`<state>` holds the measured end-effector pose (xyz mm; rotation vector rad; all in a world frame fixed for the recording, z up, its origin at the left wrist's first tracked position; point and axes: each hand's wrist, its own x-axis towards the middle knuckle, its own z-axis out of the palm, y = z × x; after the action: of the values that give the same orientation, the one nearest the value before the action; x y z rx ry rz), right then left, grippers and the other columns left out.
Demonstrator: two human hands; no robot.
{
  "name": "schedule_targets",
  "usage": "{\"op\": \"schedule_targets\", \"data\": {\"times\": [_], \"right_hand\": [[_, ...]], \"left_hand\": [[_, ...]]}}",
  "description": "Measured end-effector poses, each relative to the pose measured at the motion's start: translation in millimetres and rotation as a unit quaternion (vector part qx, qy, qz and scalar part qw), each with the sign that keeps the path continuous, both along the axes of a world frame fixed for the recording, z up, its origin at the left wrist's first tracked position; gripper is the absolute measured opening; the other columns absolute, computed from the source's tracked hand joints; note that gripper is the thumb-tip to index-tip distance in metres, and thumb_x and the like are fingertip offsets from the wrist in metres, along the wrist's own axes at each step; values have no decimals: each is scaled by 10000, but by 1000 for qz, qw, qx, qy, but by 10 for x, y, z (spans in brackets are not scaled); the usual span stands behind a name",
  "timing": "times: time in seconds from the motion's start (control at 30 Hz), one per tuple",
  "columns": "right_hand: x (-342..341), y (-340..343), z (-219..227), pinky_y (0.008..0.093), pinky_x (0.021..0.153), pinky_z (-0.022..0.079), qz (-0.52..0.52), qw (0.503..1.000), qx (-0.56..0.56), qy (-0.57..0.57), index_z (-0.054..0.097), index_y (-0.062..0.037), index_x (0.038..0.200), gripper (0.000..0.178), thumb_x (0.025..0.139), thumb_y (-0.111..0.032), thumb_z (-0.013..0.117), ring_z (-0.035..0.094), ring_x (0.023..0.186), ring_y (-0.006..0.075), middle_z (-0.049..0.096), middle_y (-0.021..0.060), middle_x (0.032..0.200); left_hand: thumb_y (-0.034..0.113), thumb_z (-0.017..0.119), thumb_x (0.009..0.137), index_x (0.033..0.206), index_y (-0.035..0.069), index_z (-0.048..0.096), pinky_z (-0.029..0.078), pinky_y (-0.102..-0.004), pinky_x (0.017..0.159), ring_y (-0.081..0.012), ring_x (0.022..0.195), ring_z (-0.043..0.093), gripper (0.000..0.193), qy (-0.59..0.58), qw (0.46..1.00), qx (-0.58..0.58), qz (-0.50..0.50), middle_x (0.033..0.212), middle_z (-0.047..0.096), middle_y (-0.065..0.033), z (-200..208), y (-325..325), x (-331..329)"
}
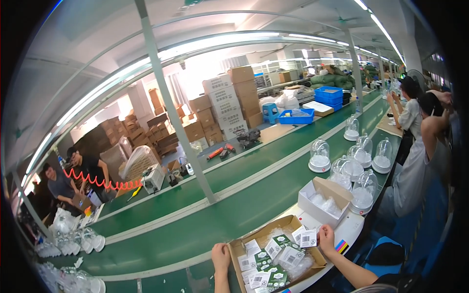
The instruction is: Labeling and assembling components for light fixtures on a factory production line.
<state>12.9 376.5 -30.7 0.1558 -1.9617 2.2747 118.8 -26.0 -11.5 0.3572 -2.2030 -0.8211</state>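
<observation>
In front of me an open cardboard box point(236, 254) lies tilted at the edge of the green conveyor. Several small green-and-white printed cartons point(292, 257) and clear plastic wrapping point(303, 268) fill it. My left hand point(221, 256) is closed on its left side. At the right side my right hand point(327, 238) is closed on the rim, right beside a small white carton point(308, 238). Just beyond my right hand stands an open white box point(321, 198) with clear plastic pieces inside, on a white surface point(352, 225).
Several clear domes on white bases point(362, 198) stand at the right, more domes point(80, 240) at the left. A metal post point(181, 132) rises beyond the green belt point(195, 227). Co-workers sit at the right point(410, 102); two people point(93, 171) are at the far left. A blue stool point(386, 256) is nearby.
</observation>
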Motion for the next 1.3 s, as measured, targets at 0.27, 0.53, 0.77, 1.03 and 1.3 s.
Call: {"op": "schedule_targets", "data": {"times": [0.27, 0.53, 0.77, 1.03, 1.3], "right_hand": [[4, 20, 8, 235, 424, 410, -13, 1000, -4, -10, 502, -94, 929, 98, 996, -163, 482, 502, 493, 97, 515, 7, 626], [50, 31, 60, 229, 429, 413, -21, 1000, -14, -16, 487, -94, 935, 99, 998, -168, 470, 501, 495, 92, 510, 9, 633], [16, 70, 6, 216, 428, 404, -19, 1000, -2, -3, 488, -88, 942, 105, 1005, -169, 464, 499, 500, 78, 504, -1, 621], [90, 85, 50, 196, 441, 387, -21, 1000, -20, -11, 497, -100, 937, 130, 1013, -201, 464, 485, 517, 60, 496, -18, 643], [146, 56, 114, 201, 451, 389, -10, 1000, -25, -15, 491, -93, 931, 112, 1003, -172, 459, 480, 528, 66, 492, -10, 642]], "left_hand": [[67, 576, 829, 857, 10, 653, 484, -420, 790, -365, 880, 604, 100, 3, 1000, 1, -7, 908, 639, -172, -21, -30, -5], [53, 578, 833, 866, 11, 645, 482, -417, 795, -356, 898, 603, 86, -12, 1000, 6, -6, 916, 636, -170, -36, -31, 22], [42, 579, 842, 868, 6, 641, 489, -401, 769, -340, 865, 610, 76, -9, 1000, -11, -3, 907, 635, -160, 46, -1, -3], [43, 587, 841, 860, 12, 640, 487, -390, 780, -332, 852, 604, 64, -6, 1000, 30, -7, 903, 630, -148, 5, 32, 14], [64, 589, 851, 920, 23, 635, 470, -408, 841, -341, 957, 582, 93, -52, 998, -32, -29, 980, 632, -147, 54, 2, 92]]}}
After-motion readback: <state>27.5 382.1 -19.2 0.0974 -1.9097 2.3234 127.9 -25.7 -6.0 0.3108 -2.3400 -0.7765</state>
